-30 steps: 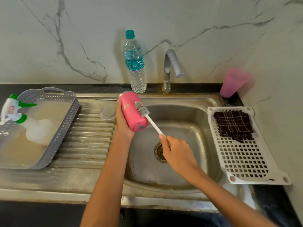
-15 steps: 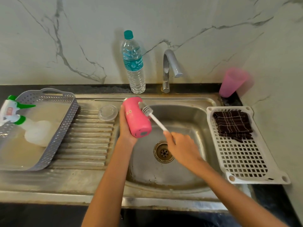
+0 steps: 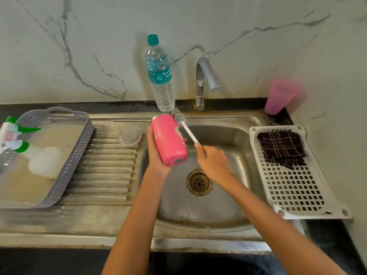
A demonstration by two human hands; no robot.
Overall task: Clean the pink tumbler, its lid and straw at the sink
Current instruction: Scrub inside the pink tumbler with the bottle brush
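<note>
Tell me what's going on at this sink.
A person is working over the sink. The left hand holds the pink tumbler tilted over the basin, base toward the camera. The right hand grips the white handle of a bottle brush, whose bristles sit against the outside of the tumbler's far end. A clear lid lies on the draining board. No straw is in view.

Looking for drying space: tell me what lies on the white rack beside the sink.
A folded dark checked cloth lies on the white rack's far end. Anything beneath the cloth is covered and cannot be seen.
</note>
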